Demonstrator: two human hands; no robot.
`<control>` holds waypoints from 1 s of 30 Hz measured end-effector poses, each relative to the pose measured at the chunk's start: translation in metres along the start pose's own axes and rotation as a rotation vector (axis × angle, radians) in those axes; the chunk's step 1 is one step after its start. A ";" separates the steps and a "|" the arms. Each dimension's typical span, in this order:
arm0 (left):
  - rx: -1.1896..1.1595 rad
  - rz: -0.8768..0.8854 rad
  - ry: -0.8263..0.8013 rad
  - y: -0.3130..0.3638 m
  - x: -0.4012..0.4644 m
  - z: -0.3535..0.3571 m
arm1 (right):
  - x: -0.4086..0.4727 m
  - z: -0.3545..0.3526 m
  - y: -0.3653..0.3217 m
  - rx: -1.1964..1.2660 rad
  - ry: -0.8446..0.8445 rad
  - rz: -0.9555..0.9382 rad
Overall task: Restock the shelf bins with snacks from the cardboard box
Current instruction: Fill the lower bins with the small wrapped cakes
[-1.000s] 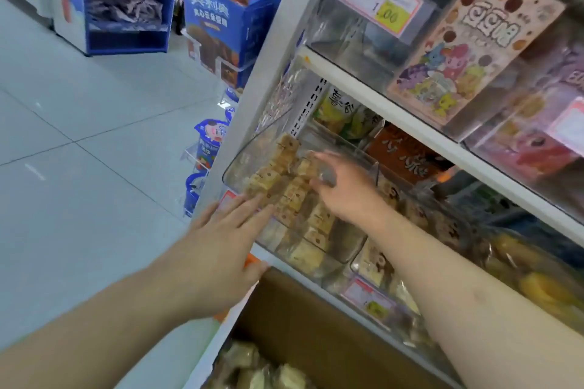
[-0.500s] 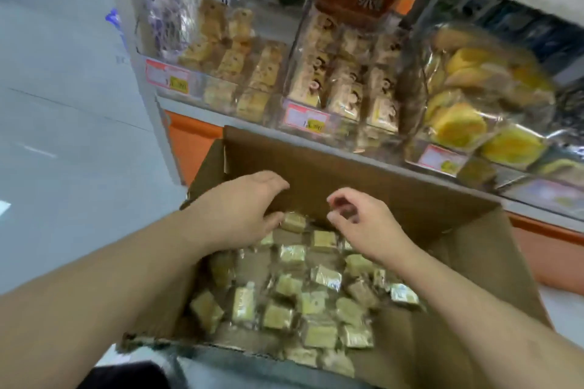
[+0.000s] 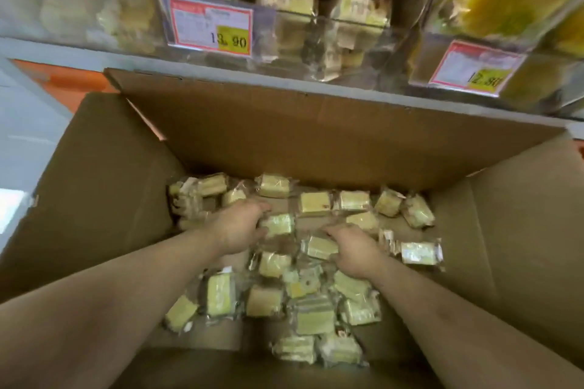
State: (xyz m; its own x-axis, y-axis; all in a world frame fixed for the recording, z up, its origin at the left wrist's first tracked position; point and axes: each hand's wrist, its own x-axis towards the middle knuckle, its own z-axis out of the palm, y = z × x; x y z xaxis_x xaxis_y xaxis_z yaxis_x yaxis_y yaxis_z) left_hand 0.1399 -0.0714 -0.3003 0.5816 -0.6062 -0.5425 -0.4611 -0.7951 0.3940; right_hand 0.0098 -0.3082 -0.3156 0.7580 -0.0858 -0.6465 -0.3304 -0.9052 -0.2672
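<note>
Shop shelf [image 3: 221,73] above box [image 3: 316,136]; left hand [image 3: 240,226] grips a snack [image 3: 278,224], right hand [image 3: 355,251] curls onto another [image 3: 319,246]. Slick wrappers could slip during lifting.

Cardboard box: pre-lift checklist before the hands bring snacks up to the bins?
1. Both hands inside cardboard box: ok.
2. Left hand grip on a wrapped snack: fingers curl at it, closure cannot tell.
3. Right hand grip: rests on packets, hold cannot tell.
4. Snacks left in box: ok, plenty.
5. Box flaps open, path up clear: ok.
6. Room in middle bin: cannot tell.
</note>
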 end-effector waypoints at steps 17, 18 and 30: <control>-0.271 -0.138 0.117 0.018 0.017 0.001 | 0.007 -0.012 -0.003 0.302 0.188 0.075; -0.325 -0.151 0.139 0.020 0.008 -0.009 | 0.002 -0.023 -0.008 0.428 0.187 0.110; -1.040 0.063 0.204 0.084 -0.166 -0.156 | -0.145 -0.165 -0.120 1.415 0.030 -0.180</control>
State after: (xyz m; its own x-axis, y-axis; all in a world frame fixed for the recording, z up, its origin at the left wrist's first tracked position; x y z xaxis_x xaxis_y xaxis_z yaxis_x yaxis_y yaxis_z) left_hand 0.1095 -0.0408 -0.0610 0.7224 -0.5625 -0.4022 0.2493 -0.3306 0.9102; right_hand 0.0326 -0.2557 -0.0716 0.8547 -0.0406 -0.5175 -0.4901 0.2650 -0.8304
